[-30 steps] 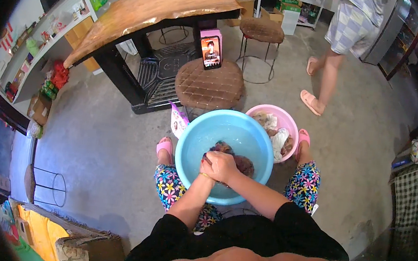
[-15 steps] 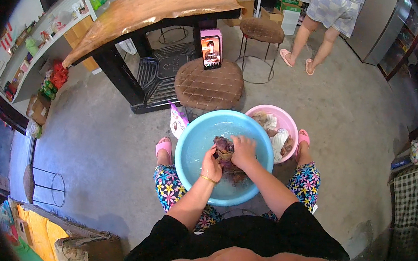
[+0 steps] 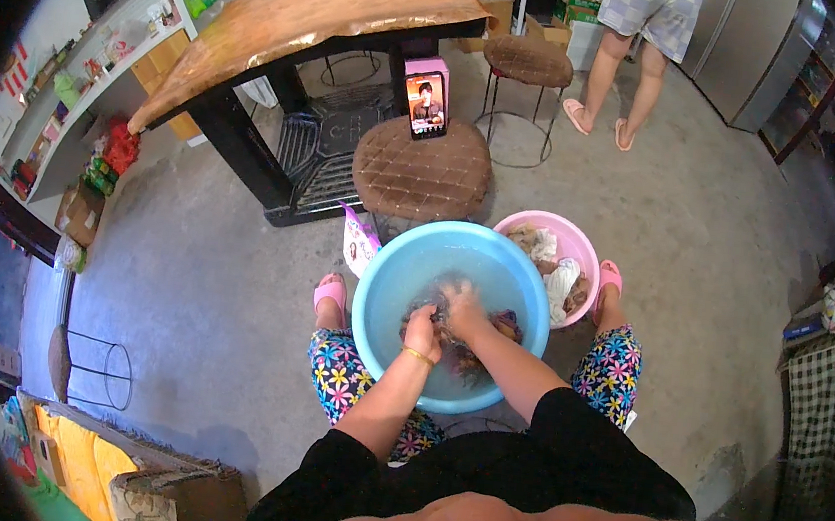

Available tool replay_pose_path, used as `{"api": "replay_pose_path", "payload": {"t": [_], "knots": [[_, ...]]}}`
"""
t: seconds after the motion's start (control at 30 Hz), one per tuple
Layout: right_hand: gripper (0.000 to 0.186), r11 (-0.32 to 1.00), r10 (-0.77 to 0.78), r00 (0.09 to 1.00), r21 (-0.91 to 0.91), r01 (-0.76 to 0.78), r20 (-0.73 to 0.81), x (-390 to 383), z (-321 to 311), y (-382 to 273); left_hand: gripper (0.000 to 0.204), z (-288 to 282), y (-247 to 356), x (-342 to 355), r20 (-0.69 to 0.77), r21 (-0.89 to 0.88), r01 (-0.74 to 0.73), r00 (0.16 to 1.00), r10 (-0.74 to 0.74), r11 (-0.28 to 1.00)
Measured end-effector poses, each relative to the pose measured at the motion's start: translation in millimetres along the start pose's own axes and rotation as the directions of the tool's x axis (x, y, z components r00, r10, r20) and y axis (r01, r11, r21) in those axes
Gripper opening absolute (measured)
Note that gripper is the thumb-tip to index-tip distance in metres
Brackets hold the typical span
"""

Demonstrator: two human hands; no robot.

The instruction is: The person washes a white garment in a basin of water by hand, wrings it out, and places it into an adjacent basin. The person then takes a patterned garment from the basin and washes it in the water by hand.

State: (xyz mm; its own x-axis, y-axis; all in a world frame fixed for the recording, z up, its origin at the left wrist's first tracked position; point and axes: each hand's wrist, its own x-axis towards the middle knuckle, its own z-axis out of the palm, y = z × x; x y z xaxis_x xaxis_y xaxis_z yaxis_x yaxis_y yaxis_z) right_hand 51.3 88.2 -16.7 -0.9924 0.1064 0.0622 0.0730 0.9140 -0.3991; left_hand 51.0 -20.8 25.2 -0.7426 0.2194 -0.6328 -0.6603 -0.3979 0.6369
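Observation:
A light-blue basin (image 3: 363,331) of cloudy water stands between my legs, and both my hands are inside it. A dark, brownish-purple wet cloth (image 3: 506,323) lies partly under the water; its exact kind cannot be made out. My left hand (image 3: 422,333), with a gold-coloured bracelet at the wrist, is closed around a bunched part of this cloth. Beside it, my right hand (image 3: 461,310) dips into the water with its fingers stretched over the cloth. Water blurs the right fingertips.
A pink basin (image 3: 594,249) of crumpled clothes touches the blue one at right. Beyond stands a brown padded stool (image 3: 421,175) with a propped phone (image 3: 426,106). A purple-white packet (image 3: 359,242) sits at left. Farther off are a wooden-topped table (image 3: 310,24) and a standing person (image 3: 638,61).
My right hand has pushed down and slightly left into the water, and the bunched cloth has sunk and spread. My left hand stays on the cloth. The standing person has shifted slightly.

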Motion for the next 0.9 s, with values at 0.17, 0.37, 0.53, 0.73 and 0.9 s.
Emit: {"api": "replay_pose_path", "payload": {"t": [0.17, 0.37, 0.53, 0.73, 0.9], "knots": [[0.035, 0.951, 0.148, 0.988, 0.281, -0.13, -0.046, 11.5, -5.7, 3.4, 0.028, -5.3, -7.5, 9.6, 0.278, -0.192, 0.223, 0.946, -0.165, 0.956], [0.009, 0.803, -0.146, 0.989, 0.579, 0.14, -0.036, -28.2, -50.4, -33.7, 0.022, -9.8, -5.0, 9.5, 0.287, -0.368, 0.239, 0.948, -0.135, 0.898], [0.016, 0.823, -0.221, 0.974, 0.526, 0.216, -0.055, -55.6, -101.9, -73.3, 0.025, -28.5, 1.1, 19.5, 0.882, -0.282, 0.495, 0.47, 0.02, 0.822], [0.012, 0.859, -0.246, 0.933, 0.387, 0.335, -0.263, -45.3, -88.9, -80.0, 0.026, -5.3, -0.6, 1.5, 0.355, -0.364, 0.233, 0.93, -0.097, 0.902], [0.017, 0.961, -0.095, 0.979, 0.241, 0.137, -0.18, -12.9, -75.5, -63.8, 0.028, 11.5, 13.1, -24.8, 0.24, -0.34, 0.196, 0.964, -0.117, 0.92]]}}
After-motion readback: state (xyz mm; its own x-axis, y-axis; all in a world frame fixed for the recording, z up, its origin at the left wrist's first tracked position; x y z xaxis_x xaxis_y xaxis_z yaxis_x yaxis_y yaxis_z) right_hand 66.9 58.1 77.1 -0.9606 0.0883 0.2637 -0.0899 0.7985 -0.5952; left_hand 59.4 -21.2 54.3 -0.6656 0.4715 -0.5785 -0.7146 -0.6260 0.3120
